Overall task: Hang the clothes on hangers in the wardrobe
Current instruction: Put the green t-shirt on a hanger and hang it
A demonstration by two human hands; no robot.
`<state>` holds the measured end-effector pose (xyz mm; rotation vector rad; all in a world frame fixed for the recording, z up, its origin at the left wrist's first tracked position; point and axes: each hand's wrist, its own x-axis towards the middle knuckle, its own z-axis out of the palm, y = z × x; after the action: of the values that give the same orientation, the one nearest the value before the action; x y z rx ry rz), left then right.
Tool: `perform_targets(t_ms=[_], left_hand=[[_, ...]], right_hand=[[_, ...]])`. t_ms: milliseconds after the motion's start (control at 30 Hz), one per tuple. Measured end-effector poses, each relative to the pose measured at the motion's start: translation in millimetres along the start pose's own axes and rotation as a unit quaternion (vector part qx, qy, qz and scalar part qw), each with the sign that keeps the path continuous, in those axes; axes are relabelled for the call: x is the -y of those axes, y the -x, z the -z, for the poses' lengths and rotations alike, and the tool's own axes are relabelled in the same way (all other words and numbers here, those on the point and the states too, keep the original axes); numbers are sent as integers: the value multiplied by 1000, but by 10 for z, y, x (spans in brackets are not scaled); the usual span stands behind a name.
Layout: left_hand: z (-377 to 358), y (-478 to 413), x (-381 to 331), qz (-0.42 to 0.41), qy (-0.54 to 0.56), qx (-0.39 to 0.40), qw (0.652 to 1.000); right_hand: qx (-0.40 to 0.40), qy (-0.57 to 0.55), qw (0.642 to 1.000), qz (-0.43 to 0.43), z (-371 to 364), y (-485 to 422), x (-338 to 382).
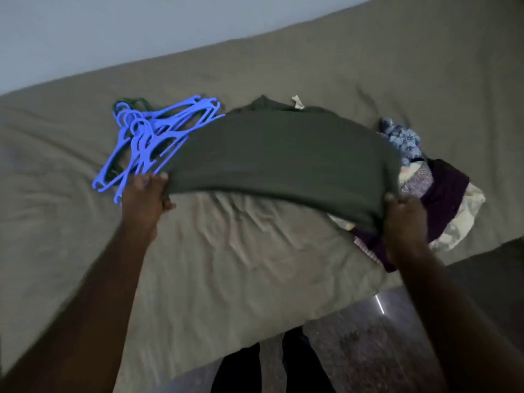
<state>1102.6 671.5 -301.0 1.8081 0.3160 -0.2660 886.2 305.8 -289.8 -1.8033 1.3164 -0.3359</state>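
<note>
The dark green garment point(278, 154) lies spread across the middle of the bed point(226, 265), and I have its near hem raised between both hands. My left hand point(147, 194) grips the left corner and my right hand point(405, 219) grips the right, the two well apart. Blue hangers point(153, 137) lie heaped just beyond the left hand. A pile of patterned clothes point(448, 199) sits by the right hand, near the bed's near edge.
</note>
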Motion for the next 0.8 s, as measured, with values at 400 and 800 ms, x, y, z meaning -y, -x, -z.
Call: perform_targets(t_ms=[400,800], left_hand=[[663,390,1674,120,-303,-5,945],[88,275,2009,-174,-521,254,796]], right_hand=[[129,209,952,-182,-591,749,-1350],[320,410,847,108,-1918,1262,-913]])
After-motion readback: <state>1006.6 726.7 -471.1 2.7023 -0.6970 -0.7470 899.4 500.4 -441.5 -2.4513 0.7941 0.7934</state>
